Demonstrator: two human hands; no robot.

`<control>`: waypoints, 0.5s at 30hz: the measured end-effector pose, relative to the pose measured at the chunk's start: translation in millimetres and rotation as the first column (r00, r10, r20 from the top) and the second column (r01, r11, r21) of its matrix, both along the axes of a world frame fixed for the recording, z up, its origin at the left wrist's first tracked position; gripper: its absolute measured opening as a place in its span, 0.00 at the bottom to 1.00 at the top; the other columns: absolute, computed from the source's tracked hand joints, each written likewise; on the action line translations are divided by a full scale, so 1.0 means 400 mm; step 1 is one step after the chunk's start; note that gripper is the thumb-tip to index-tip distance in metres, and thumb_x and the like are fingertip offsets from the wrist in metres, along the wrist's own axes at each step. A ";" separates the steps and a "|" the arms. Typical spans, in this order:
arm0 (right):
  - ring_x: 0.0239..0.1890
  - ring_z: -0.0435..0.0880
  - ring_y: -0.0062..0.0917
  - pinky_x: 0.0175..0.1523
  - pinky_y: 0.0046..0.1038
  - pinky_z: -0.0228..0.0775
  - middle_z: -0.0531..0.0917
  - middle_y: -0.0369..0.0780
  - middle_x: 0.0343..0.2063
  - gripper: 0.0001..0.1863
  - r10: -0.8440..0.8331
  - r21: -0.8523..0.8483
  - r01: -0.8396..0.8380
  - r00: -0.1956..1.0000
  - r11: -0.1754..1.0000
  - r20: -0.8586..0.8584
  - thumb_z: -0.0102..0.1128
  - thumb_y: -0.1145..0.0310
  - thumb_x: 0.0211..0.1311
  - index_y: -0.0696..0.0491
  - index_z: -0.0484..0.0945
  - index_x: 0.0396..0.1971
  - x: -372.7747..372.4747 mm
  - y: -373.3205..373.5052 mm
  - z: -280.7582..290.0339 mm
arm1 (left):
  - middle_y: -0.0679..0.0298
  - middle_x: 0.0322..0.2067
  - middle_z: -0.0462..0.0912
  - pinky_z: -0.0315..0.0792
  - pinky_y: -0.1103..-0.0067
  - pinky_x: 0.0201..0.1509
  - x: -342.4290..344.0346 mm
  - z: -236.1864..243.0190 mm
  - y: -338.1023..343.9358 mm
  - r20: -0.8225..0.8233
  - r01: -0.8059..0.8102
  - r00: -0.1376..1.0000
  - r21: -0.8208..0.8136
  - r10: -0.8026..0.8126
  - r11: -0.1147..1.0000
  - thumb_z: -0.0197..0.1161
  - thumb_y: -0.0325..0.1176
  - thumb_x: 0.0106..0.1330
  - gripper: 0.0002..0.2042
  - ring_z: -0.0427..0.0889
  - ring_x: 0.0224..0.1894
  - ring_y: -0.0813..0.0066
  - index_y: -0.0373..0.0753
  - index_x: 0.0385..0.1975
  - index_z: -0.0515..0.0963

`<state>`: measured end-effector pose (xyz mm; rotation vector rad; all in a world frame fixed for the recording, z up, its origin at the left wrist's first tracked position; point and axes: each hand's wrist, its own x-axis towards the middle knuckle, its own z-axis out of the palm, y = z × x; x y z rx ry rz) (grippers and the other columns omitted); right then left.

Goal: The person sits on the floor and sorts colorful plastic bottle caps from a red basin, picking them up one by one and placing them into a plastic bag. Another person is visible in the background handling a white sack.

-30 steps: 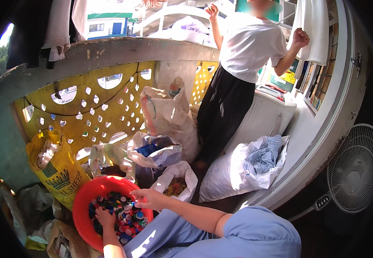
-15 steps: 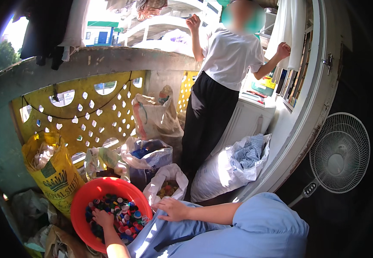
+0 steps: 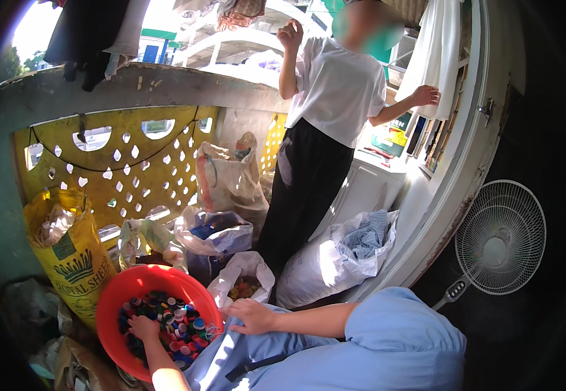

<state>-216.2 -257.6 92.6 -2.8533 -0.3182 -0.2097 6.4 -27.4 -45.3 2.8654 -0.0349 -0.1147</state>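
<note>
A round red basin (image 3: 115,301) holds a heap of plastic bottle caps (image 3: 177,320) in red, blue, green, white and black. My left hand (image 3: 143,328) reaches into it, its fingers spread among the caps at the left part of the heap. The fingertips are partly hidden, and I see no cap gripped in them. Beside the basin, my right hand (image 3: 252,317) rests on my leg in light blue trousers (image 3: 361,358). Its fingers are stretched out and it holds nothing.
Beyond the basin stand a yellow sack (image 3: 77,264), a white bag of small items (image 3: 247,267), and other filled sacks. A person (image 3: 338,88) in a white top stands behind them. A bag of cloth (image 3: 315,270) leans near the doorway; a standing fan (image 3: 499,241) is at right.
The whole view has shifted slightly. My left hand stays in the caps and my right hand on my leg. The standing person's arm at right has stretched further outward, its fingers now looser.
</note>
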 end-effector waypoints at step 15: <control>0.45 0.74 0.35 0.49 0.35 0.64 0.76 0.41 0.37 0.28 0.010 -0.062 -0.010 1.000 0.998 0.000 0.60 0.59 0.52 0.54 0.71 0.54 0.016 0.036 0.003 | 0.62 0.47 0.75 0.69 0.64 0.54 -0.001 0.011 0.009 -0.009 0.035 0.999 -0.030 -0.036 0.999 0.70 0.45 0.46 0.20 0.69 0.55 0.62 0.38 0.35 0.82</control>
